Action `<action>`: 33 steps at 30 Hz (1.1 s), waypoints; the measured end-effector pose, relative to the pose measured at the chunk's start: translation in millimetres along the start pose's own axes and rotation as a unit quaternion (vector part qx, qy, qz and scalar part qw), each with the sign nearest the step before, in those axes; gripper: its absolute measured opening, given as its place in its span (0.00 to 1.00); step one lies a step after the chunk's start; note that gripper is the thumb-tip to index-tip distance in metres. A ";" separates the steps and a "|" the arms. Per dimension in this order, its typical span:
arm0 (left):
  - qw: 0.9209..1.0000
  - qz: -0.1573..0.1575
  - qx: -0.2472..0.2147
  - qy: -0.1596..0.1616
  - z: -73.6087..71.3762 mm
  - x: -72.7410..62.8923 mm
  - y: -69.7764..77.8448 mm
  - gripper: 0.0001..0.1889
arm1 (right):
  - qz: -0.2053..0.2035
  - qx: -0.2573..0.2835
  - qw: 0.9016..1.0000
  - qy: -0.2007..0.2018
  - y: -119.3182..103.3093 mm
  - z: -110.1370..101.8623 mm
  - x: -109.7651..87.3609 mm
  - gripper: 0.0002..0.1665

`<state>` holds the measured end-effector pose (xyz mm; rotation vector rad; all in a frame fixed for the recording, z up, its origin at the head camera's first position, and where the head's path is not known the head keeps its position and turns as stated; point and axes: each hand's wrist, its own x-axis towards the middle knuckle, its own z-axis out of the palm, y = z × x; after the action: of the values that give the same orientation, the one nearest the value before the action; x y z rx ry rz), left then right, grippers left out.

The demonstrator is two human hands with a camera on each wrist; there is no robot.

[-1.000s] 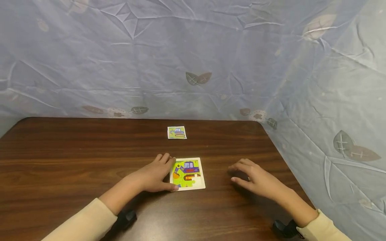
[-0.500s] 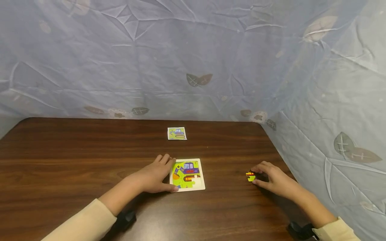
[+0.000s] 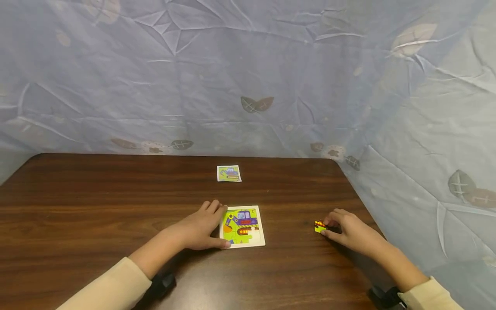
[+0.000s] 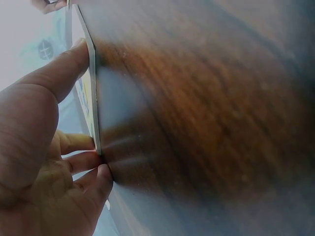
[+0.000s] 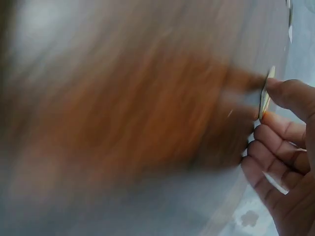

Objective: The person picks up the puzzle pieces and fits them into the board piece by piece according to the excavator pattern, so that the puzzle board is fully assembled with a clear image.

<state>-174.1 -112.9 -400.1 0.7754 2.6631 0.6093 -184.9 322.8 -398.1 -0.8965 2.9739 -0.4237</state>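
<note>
A square jigsaw board (image 3: pixel 258 237) with a white rim lies flat on the table in the head view. Its pieces show a purple excavator on green, and a pale gap is at its lower right. My left hand (image 3: pixel 201 229) holds the board's left side, thumb at the near corner and fingers at the far one. The left wrist view shows the thumb (image 4: pixel 69 66) against the board's edge. To the right, apart from the board, my right hand (image 3: pixel 350 232) pinches a green, red and yellow puzzle piece (image 3: pixel 319 226) between thumb and fingers, at or close to the tabletop.
A small picture card (image 3: pixel 229 173) of the same excavator lies behind the board. The dark wooden table (image 3: pixel 97 189) meets a pale patterned cloth (image 3: pixel 217 77) at the back and the right.
My right hand has moved to the right, away from the board. The piece, out of sight at first, now shows at its fingertips, turned slightly. The left hand stays on the board.
</note>
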 end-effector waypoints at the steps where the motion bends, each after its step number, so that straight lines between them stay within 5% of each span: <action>1: 1.000 -0.001 0.000 0.000 0.1 0.0 0.0 0.54 | 0.000 -0.001 1.000 -0.006 -3.4 0.4 3.2 0.08; 7: 1.000 -0.006 -0.001 -0.001 3.3 -0.1 0.1 0.55 | -0.026 0.003 0.999 -0.042 -31.6 8.2 20.7 0.08; 20: 1.000 -0.004 -0.004 0.002 3.7 -0.7 0.4 0.54 | -0.133 -0.022 0.990 -0.050 -95.8 26.0 52.4 0.13; 33: 1.000 0.000 0.002 0.009 5.9 2.5 -3.5 0.54 | -0.143 -0.044 0.986 -0.071 -120.1 33.7 72.6 0.13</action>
<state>-175.3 -112.3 -407.3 0.7745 2.6812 0.6125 -177.8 178.8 -394.4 -1.3098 2.7611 -0.2214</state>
